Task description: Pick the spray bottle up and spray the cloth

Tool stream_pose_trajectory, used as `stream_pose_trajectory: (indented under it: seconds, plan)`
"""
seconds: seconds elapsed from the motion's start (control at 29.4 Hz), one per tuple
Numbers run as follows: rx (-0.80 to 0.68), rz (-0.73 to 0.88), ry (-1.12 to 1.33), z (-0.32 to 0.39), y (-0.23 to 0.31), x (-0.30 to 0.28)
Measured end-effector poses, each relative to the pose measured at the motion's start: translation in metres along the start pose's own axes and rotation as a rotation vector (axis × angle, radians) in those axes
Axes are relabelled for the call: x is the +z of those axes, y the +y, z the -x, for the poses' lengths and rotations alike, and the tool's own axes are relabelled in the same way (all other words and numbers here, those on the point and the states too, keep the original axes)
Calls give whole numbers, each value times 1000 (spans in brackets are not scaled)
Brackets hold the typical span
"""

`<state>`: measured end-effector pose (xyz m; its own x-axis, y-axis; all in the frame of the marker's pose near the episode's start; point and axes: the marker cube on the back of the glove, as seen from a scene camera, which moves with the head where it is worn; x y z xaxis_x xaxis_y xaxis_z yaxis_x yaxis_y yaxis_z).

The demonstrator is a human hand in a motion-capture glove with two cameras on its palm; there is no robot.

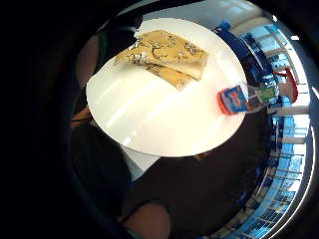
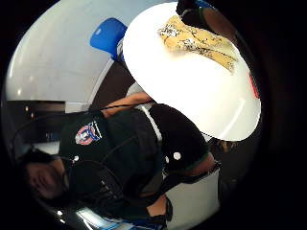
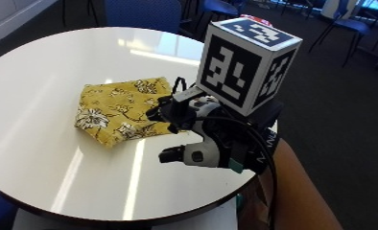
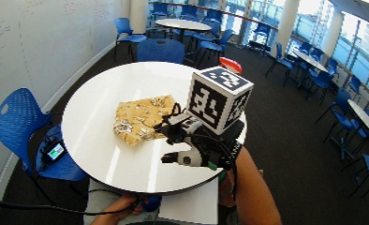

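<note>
From the outside view, my right hand (image 3: 208, 139) hangs over the near right part of the round white table (image 3: 42, 62), holding nothing; I cannot tell how far my fingers are spread. The yellow flowered cloth (image 3: 122, 112) lies folded just left of it.

The wide view shows the spray bottle's red top (image 4: 230, 64) at the far right edge.

From my little-finger side, the spray bottle (image 1: 244, 98) stands at the table's rim, well apart from the cloth.

Yellow floral cloth (image 3: 126, 111) folded flat on table; spray bottle (image 1: 244, 97) at table edge.
</note>
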<state>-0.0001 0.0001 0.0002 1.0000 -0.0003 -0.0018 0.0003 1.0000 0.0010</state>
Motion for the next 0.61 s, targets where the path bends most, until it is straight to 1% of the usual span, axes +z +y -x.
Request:
stream_pose_trajectory:
  seconds: [0.37, 0.61]
  plan:
    - [20, 19, 26, -3, 1, 2]
    - [20, 3, 23, -5, 1, 2]
